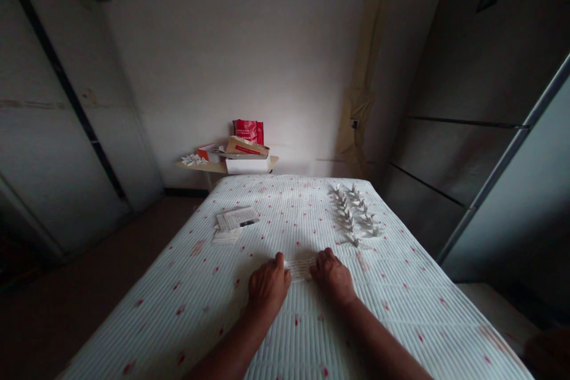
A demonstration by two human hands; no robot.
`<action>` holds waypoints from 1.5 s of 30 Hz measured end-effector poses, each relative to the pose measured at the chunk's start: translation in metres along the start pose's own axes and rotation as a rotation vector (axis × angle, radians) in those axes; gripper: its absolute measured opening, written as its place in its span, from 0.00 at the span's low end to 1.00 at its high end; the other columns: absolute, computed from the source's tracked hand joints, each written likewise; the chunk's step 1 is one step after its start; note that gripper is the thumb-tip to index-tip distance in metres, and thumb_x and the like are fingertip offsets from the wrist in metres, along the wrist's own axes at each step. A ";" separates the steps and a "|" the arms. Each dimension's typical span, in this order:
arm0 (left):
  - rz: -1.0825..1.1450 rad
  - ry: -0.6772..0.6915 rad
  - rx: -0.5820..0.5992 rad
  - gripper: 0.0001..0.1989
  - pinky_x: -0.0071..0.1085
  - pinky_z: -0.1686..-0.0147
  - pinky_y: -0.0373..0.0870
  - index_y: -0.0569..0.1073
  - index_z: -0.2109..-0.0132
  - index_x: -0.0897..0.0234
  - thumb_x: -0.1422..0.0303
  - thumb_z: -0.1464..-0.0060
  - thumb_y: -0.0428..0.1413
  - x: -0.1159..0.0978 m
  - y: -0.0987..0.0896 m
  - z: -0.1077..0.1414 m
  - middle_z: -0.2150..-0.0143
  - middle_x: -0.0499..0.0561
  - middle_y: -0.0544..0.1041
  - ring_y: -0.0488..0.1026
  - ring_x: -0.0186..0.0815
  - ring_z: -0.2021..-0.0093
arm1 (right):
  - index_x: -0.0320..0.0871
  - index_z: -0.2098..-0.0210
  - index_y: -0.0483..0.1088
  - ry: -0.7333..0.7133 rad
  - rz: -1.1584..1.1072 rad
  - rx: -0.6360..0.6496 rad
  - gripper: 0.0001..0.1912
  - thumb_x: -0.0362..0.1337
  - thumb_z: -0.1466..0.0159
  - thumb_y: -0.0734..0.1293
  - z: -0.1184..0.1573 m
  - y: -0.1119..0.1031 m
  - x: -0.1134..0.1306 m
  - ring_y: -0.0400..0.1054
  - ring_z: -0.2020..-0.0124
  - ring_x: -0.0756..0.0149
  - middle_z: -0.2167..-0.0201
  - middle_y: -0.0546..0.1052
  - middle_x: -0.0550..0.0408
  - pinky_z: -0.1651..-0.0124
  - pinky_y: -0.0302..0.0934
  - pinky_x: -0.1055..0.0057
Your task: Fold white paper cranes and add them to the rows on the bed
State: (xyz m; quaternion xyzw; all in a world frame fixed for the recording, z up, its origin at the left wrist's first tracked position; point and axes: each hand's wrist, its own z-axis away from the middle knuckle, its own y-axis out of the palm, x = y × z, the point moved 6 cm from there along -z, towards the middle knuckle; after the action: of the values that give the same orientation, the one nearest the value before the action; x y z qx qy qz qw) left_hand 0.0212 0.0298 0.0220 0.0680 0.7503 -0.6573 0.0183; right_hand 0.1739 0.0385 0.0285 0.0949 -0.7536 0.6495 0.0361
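Observation:
Between my two hands lies a small sheet of printed paper [300,270], low over the spotted cover. My left hand [268,282] is closed at its left edge, thumb side up. At the opposite edge my right hand [332,276] has its fingers curled onto the paper. Ahead and to the left is a loose stack of printed paper sheets [236,221]. Two rows of folded paper cranes [350,217] stand ahead on the right.
A white cover with red spots [285,320] spreads over the table. Beyond its far edge, a small side table [218,167] bears a white box [247,165], a red bag [249,130] and more small white pieces [193,159]. A grey refrigerator-like cabinet [445,148] rises on the right.

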 end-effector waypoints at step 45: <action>0.096 0.134 -0.044 0.07 0.35 0.59 0.58 0.70 0.66 0.63 0.66 0.51 0.51 -0.003 -0.010 -0.002 0.62 0.52 0.73 0.67 0.41 0.57 | 0.41 0.72 0.72 0.025 -0.303 -0.095 0.10 0.25 0.51 0.63 0.002 0.002 -0.029 0.61 0.48 0.58 0.47 0.66 0.45 0.49 0.57 0.67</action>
State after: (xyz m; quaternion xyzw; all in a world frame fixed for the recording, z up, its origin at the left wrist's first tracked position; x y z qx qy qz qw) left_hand 0.0229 0.0300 0.0321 0.1473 0.7600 -0.6331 0.0013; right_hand 0.2023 0.0399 0.0211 0.1976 -0.7599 0.6014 0.1474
